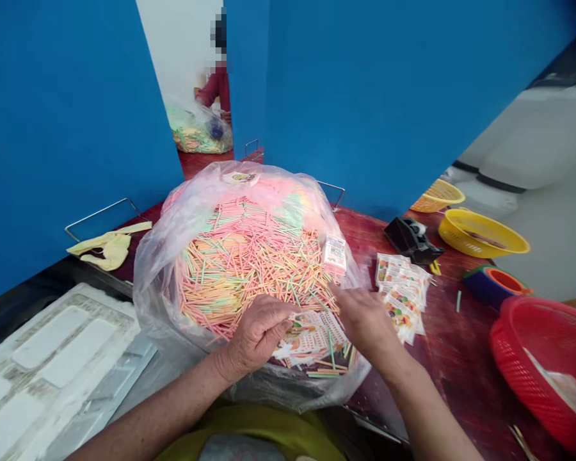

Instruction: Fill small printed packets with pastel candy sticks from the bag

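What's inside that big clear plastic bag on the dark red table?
The bag holds many thin pink, orange, yellow and green sticks, with flat white printed packets near its front edge. The sticks hide whatever lies at the bottom.

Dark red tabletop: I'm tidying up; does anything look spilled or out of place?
A thin green stick lies loose on the dark red tabletop, a few tan ones by the red plastic basket, apart from the pastel heap: probably strayed.

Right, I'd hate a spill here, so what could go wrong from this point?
Loose sticks lie near the front edge of the bag and might roll out. A brush from the left hand or right hand could scatter the printed wrappers between them. The small packet on the heap may slide down.
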Tool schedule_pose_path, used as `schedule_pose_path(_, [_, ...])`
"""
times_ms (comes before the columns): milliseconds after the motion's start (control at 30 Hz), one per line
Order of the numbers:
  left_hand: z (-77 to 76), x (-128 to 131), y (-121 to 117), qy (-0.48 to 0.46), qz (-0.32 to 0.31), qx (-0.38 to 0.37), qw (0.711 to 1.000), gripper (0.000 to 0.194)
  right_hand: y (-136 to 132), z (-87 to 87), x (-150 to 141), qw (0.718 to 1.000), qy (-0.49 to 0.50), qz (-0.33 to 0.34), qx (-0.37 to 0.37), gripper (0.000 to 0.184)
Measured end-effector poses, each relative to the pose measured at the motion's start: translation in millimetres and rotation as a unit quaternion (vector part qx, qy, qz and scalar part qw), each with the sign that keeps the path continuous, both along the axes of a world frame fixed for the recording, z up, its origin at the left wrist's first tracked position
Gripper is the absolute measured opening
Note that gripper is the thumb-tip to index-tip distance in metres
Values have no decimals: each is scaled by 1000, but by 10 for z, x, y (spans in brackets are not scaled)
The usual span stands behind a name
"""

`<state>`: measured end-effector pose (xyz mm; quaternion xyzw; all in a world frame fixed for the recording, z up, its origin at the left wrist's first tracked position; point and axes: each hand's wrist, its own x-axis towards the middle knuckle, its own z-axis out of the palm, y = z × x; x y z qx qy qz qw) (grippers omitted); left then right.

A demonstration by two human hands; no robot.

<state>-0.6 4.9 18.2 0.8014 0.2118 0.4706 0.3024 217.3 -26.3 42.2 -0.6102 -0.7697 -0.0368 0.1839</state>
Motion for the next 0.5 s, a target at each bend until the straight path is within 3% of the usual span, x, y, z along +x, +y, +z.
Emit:
schedule_pose_path(67, [-1,21,5,-1,-8,13,1000,26,-120,122,-7,975,210,-10,77,34])
schedule_pose_path(133, [2,65,9,-7,-9,18,1000,26,-261,258,-114,911,395,0,119,30])
schedule_pose_path(167, [7,90,10,-10,-8,19,1000,26,-322,318,-195,885,447,10,130,27])
schedule_pose_path(233, [25,137,8,-17,-8,23,1000,26,-397,391,-362,864,483,35,138,22])
schedule_pose_path(367, [73,167,-10,-18,-15,18,1000,25,-391,334,-536,885,454,41,92,16])
schedule_pose_path(500, [83,111,-33,-5,-13,-21,1000,24,-338,190,-538,947,308,31,88,28])
